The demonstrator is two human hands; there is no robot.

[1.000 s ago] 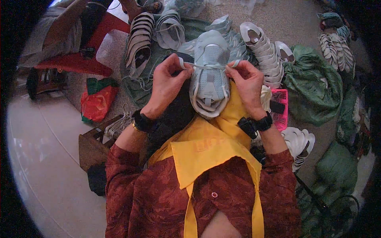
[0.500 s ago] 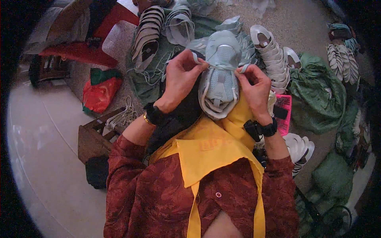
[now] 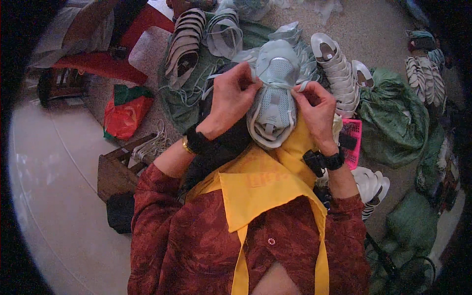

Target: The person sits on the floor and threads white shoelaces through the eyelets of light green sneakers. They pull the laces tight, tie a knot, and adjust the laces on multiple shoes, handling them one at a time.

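A pale blue-grey shoe upper (image 3: 276,109) lies over my lap, its mesh tongue facing up and its opening toward me. A flat light lace (image 3: 211,77) crosses the upper at its middle. My left hand (image 3: 228,101) is closed in a pinch on the lace at the upper's left edge, and a loose tail sticks out past the knuckles. On the other side, my right hand (image 3: 316,109) pinches the lace close to the upper, with a short end showing above the fingers. The fingertips partly hide where the lace enters the upper.
Stacked white shoe uppers (image 3: 339,73) stand to the right, beside a green sack (image 3: 393,118) and a pink basket (image 3: 352,140). More nested uppers (image 3: 184,44) lie far left on green cloth. A wooden stool (image 3: 118,172) holding laces and a red bag (image 3: 127,115) are at left.
My left hand has turned and shifted slightly, its fingers now curled nearer the upper, and a lace tail shows to its left. My right hand stays almost in place.
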